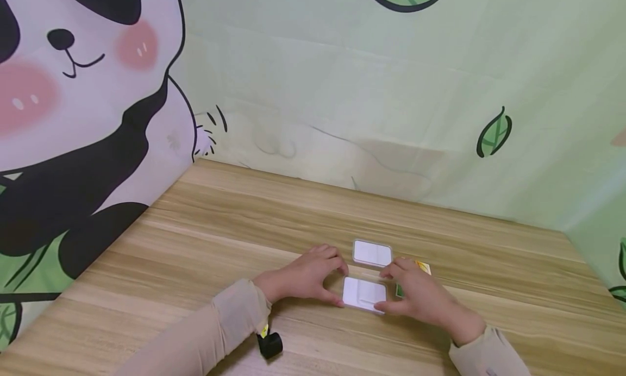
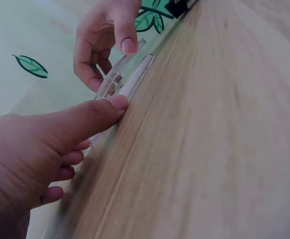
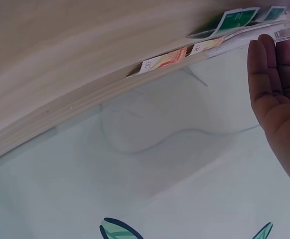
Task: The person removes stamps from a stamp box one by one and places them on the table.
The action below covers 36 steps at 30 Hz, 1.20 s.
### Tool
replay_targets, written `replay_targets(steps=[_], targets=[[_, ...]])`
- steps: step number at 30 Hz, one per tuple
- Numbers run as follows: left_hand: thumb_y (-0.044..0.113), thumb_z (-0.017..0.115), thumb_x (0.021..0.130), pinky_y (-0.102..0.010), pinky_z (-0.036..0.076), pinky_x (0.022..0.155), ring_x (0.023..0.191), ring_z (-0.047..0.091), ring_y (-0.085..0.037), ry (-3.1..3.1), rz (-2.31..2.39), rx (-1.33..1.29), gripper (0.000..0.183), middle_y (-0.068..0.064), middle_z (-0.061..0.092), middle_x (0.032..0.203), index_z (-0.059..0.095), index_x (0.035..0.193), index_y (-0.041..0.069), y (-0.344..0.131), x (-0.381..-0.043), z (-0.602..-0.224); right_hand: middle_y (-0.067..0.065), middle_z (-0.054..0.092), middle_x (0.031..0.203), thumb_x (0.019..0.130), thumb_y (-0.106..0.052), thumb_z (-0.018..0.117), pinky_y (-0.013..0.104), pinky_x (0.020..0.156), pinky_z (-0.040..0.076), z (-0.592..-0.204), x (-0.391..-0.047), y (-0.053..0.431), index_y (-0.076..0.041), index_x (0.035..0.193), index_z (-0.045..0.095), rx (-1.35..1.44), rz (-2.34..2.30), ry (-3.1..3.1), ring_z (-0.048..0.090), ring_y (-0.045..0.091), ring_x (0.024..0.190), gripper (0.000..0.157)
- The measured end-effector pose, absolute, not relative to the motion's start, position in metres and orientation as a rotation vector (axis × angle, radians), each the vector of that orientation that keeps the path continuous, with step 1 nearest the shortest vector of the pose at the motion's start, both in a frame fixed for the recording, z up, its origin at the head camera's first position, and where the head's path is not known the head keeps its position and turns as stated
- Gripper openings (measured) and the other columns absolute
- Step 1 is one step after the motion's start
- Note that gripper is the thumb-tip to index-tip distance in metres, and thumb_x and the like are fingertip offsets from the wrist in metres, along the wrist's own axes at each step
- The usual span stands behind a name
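A flat white case (image 1: 350, 292) with a clear rim lies on the wooden table between both hands. My left hand (image 1: 313, 273) grips its left end, thumb on the near edge and fingers at the far side. In the left wrist view, a clear plastic lid (image 2: 117, 69) stands tilted up over the white part. My right hand (image 1: 420, 294) holds that lid at the right end, thumb on the near side. Fingertips (image 3: 265, 40) meet the clear plastic in the right wrist view. Just beyond lies a second white case (image 1: 371, 253) with a clear rim.
Printed cards or packets lie by the right hand, one green (image 3: 238, 19) and others orange (image 3: 165, 59), partly hidden in the head view. A black piece (image 1: 270, 345) shows by the left cuff. Panda-and-leaf printed walls (image 1: 313, 82) bound the table (image 1: 235, 218) at back and sides.
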State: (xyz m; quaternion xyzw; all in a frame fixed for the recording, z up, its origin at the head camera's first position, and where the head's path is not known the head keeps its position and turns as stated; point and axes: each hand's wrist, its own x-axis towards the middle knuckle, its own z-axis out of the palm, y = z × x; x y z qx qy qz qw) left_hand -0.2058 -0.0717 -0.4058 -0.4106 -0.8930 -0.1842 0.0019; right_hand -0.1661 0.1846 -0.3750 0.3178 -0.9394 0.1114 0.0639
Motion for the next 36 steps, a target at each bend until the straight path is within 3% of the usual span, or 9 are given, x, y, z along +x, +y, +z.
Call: replay_targets(steps=[12, 36], targets=[[0.051, 0.077, 0.074, -0.033, 0.038, 0.104, 0.113, 0.048, -0.013, -2.773, -0.575, -1.303, 0.051, 0.004, 0.056, 0.114, 0.062, 0.11, 0.018, -0.071, -0.207, -0.407, 0.001, 0.059, 0.101, 0.071, -0.043, 0.079, 0.032, 0.079, 0.051, -0.377, -0.166, 0.176, -0.005, 0.101, 0.064, 1.008, 0.314, -2.807, 0.057, 0.012, 0.089, 0.051], [0.051, 0.077, 0.074, -0.032, 0.039, 0.103, 0.113, 0.048, -0.014, -2.749, -0.567, -1.319, 0.052, 0.003, 0.057, 0.112, 0.062, 0.11, 0.017, -0.072, -0.206, -0.405, -0.002, 0.056, 0.096, 0.073, -0.049, 0.076, 0.024, 0.07, 0.046, -0.379, -0.166, 0.162, -0.008, 0.101, 0.063, 1.04, 0.235, -2.796, 0.05, 0.008, 0.082, 0.051]])
